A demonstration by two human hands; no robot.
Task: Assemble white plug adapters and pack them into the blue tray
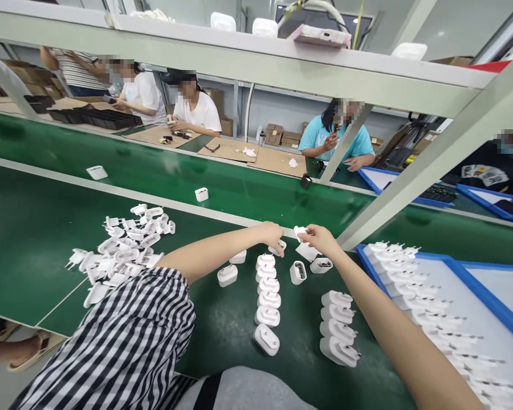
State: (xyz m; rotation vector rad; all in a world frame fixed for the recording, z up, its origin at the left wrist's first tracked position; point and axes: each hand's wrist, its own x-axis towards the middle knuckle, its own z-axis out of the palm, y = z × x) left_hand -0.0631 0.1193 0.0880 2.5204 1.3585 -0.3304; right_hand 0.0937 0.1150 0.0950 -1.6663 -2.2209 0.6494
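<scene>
My left hand (270, 234) reaches down at the far end of a row of white plug adapters (268, 300), its fingers closed on a white charger housing (277, 247). To its right, my right hand (320, 238) pinches a small white plug cover (300, 231). Below that hand lie a white piece (308, 251) and two open-topped housings, one upright housing (298, 273) and one beside my forearm (321, 265), with dark parts inside. Left of the row stands a capped adapter (227, 275), with another white housing (238, 257) partly behind my left forearm.
A heap of loose white plug covers (126, 250) lies at left. A shorter adapter row (338, 328) stands near my right forearm; blue-edged trays (447, 262) hold more. A slanted post (431, 145) and overhead shelf (239, 54) frame the conveyor (162, 185). Co-workers sit beyond.
</scene>
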